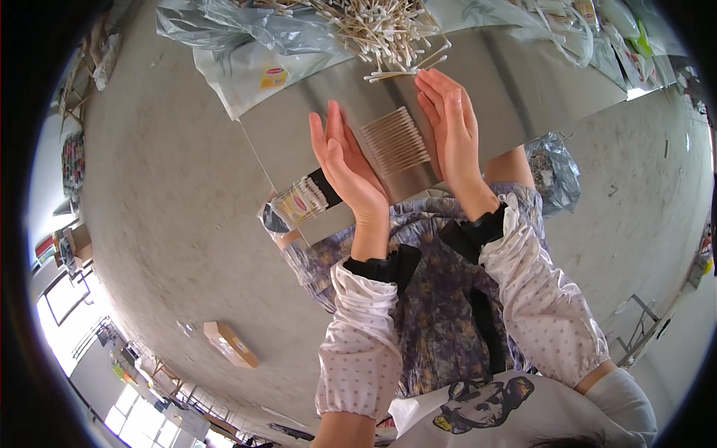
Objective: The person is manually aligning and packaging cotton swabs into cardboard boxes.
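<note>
A flat row of cotton swabs lies side by side on the metal board in front of me. My left hand stands on edge at the row's left, fingers stretched out. On the other side, my right hand is held the same way, palm facing the row, its fingertips near a few loose swabs. Whether either palm touches the swab ends is hard to tell. Left of my left hand sits a pack of cotton swabs with a yellow and red label, next to a black strip.
A big heap of loose cotton swabs lies at the board's far edge. Clear plastic bags crumple beside it, and more bagged goods lie at the far right. A grey plastic bag hangs right of my knee. A cardboard box rests on the floor.
</note>
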